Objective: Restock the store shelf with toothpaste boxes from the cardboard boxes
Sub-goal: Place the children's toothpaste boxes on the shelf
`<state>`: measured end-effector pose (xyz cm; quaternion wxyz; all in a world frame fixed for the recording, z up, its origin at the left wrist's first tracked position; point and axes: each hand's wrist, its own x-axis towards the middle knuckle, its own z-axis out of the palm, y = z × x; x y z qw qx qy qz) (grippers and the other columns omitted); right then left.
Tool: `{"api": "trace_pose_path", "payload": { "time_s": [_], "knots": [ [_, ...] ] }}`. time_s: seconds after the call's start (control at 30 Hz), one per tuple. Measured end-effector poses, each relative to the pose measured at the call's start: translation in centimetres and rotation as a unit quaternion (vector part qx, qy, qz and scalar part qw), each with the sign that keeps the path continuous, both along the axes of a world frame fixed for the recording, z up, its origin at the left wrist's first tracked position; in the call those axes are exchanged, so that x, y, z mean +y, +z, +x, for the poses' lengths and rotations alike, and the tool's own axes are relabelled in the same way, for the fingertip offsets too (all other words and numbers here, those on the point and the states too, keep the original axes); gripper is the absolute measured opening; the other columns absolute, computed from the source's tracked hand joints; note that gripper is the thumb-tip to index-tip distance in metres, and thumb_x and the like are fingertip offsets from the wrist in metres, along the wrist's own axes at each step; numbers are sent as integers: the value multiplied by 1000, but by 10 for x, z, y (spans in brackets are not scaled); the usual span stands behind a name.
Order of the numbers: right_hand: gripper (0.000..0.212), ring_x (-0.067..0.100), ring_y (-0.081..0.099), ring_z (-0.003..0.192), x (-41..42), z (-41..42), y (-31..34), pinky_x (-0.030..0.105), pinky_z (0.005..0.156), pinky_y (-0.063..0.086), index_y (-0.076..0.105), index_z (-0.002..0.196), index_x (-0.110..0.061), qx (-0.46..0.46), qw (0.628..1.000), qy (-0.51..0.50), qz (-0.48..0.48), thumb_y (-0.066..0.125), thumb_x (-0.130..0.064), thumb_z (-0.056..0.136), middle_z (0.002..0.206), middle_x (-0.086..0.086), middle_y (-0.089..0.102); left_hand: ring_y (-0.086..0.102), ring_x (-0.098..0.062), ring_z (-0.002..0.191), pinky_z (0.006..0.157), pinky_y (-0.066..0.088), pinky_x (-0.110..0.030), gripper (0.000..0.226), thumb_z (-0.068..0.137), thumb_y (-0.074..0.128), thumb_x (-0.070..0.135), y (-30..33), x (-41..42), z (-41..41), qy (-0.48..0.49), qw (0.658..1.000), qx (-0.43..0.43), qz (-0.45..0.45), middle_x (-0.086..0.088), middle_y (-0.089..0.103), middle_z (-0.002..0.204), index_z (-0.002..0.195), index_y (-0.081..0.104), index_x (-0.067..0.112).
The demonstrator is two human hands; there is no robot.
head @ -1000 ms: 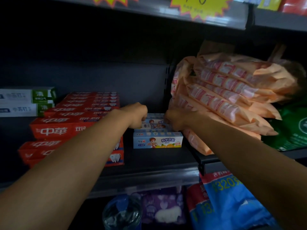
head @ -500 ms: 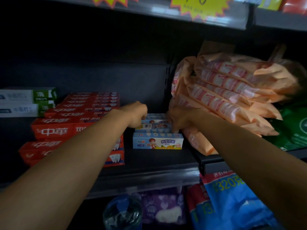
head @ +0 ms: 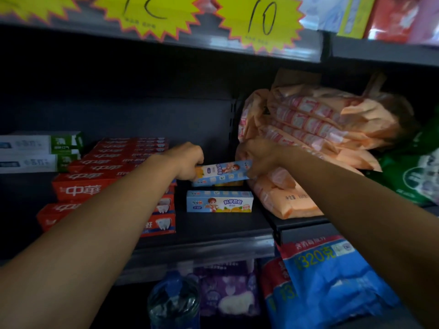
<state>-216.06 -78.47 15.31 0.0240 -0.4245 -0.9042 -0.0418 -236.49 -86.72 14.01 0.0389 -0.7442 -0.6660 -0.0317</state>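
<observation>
Both hands, the left hand (head: 190,163) and right hand (head: 257,159), now pinch the blue toothpaste box (head: 222,173) by its ends, tipped up mid-frame, probably to set it straight.

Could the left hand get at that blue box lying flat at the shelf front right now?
Probably not at once: the left hand grips one end of the raised box. Once freed, yes; the front box lies uncovered just below.

Held box (head: 222,173) behind front box (head: 219,201).
</observation>
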Motion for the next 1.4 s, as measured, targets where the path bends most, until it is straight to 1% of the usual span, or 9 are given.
{"api": "trace_pose_path", "payload": {
  "time_s": [0.13,0.3,0.47,0.57,0.7,0.87,0.97,1.13,1.4],
  "knots": [
    [53,17,49,105,-11,4,7,27,79,43,56,117,-18,19,1000,17,2,79,-26,70,118,1,52,61,-20,87,80,53,-38,28,74,80,22,2,-8,1,3,1000,-24,-8,-3,65,97,98,67,15],
    [47,18,52,103,-20,5,12,34,82,50,57,115,-18,33,999,20,-29,77,-25,73,116,2,55,59,-20,95,82,50,-34,34,81,73,17,6,-14,1,20,999,-48,-16,-5,63,109,114,65,14],
    [54,13,51,96,-31,10,8,20,65,41,49,118,-20,60,996,46,-52,79,-23,74,109,-5,51,58,-23,109,94,48,-37,32,88,65,11,11,-16,-4,46,994,-84,-46,-8,61,120,121,62,9],
    [49,12,50,90,-32,13,5,17,61,39,51,116,-15,49,997,64,-15,78,-21,75,105,-3,51,59,-22,104,91,49,-38,29,91,59,11,14,-15,-6,41,992,-101,-65,-9,63,114,120,63,7],
    [34,16,59,95,-22,14,6,29,78,50,59,113,-15,61,995,77,-20,73,-20,82,107,2,61,51,-19,79,66,38,-28,17,94,49,7,14,-12,-9,44,990,-114,-65,-12,60,92,95,65,2],
    [29,18,59,101,-9,13,4,37,89,50,63,116,-14,57,995,62,-49,66,-18,87,111,3,63,57,-23,108,92,45,-35,26,95,50,6,9,-9,-12,51,983,-167,-62,-11,62,118,119,62,3],
    [33,16,58,104,-6,15,1,32,90,48,61,122,-15,55,995,48,-64,64,-20,90,115,1,62,56,-23,114,103,43,-41,32,93,59,12,9,-7,-12,41,979,-189,-66,-9,62,122,124,60,4],
    [32,15,59,104,-5,16,0,30,91,48,61,123,-15,79,992,43,-89,63,-19,91,114,1,62,59,-23,110,100,47,-41,47,81,73,8,7,-4,-11,43,985,-158,-57,-9,63,119,126,58,6],
    [37,17,56,110,-2,14,-1,34,96,46,58,127,-13,61,995,33,-66,62,-20,91,123,4,60,61,-22,103,91,51,-34,35,82,70,1,9,1,-3,33,995,-94,4,-10,65,114,116,65,6]
  ]
}}
